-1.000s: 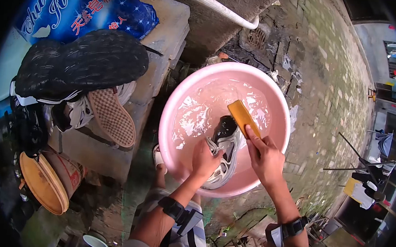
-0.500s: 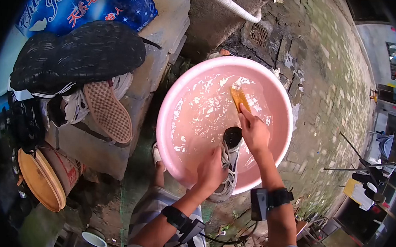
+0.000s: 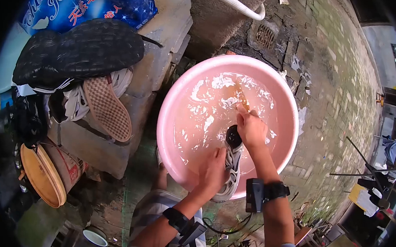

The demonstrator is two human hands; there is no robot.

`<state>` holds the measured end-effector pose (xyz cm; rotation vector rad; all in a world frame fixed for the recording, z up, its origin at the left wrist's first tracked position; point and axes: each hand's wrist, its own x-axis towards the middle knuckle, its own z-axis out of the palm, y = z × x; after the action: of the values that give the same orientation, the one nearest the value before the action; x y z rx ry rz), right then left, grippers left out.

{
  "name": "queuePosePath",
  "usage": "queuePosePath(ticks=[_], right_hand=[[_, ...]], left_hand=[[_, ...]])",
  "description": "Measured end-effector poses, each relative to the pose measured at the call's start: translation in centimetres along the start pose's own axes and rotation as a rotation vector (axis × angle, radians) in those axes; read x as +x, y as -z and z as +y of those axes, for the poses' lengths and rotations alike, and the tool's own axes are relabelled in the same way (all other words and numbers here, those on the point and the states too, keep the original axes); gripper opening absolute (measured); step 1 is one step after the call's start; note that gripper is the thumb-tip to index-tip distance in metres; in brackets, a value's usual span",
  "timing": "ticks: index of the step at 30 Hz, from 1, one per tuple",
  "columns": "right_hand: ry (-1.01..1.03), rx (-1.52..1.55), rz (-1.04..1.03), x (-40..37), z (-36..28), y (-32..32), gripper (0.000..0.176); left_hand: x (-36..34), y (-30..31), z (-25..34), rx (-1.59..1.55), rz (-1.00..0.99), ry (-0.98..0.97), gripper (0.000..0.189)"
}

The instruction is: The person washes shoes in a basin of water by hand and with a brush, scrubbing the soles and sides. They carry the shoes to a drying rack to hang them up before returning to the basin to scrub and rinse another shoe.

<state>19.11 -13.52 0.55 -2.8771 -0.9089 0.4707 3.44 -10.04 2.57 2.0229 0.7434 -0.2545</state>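
My left hand (image 3: 213,171) is closed on the side of a grey and white sneaker (image 3: 234,165), which slants over the near rim of a pink basin (image 3: 164,135) with its dark opening toward the water. My right hand (image 3: 253,131) grips a yellow-brown brush (image 3: 242,98) by its near end. The brush's far end lies under the rippling water, so its bristles cannot be made out. The basin holds cloudy water with bright reflections.
Several shoes, among them a black-soled shoe (image 3: 84,49) and a brown-soled shoe (image 3: 109,108), lie on a stone ledge (image 3: 168,27) at left beside a blue washing powder bag (image 3: 119,1). A white pipe (image 3: 236,2) and floor drain (image 3: 265,35) are beyond the basin.
The brush has gone from above the water into it, with my right hand turned more palm-down. My left hand still holds the sneaker in nearly the same place.
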Motion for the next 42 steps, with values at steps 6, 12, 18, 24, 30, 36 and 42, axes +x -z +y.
queuePosePath(ticks=[6, 12, 18, 24, 30, 36, 42], right_hand=[[-0.225, 0.364, -0.049, -2.1, 5.6, 1.7, 0.041], [-0.378, 1.002, -0.059, -5.4, 5.2, 5.3, 0.053], [0.053, 0.370, 0.051, -7.6, 5.3, 10.5, 0.047], [0.072, -0.123, -0.247, -6.0, 4.2, 13.5, 0.046], [0.120, 0.041, -0.433, -7.1, 6.5, 13.0, 0.044], [0.115, 0.068, -0.522, -9.6, 7.0, 11.4, 0.046], [0.058, -0.041, -0.598, -8.6, 5.0, 11.4, 0.049]], left_hand=[[0.4, 0.5, -1.1, -0.115, 0.079, -0.050, 0.052], [5.1, 5.6, 0.1, 0.202, -0.089, -0.361, 0.052], [7.1, 4.7, -1.3, 0.137, 0.054, -0.351, 0.051], [7.3, 2.9, 0.4, 0.033, 0.084, -0.246, 0.036], [6.7, 5.9, 4.6, -0.031, 0.049, -0.459, 0.023], [7.0, 2.6, 4.8, 0.578, -0.381, -0.609, 0.020], [9.0, 1.5, 5.5, 1.165, -0.623, -0.591, 0.029]])
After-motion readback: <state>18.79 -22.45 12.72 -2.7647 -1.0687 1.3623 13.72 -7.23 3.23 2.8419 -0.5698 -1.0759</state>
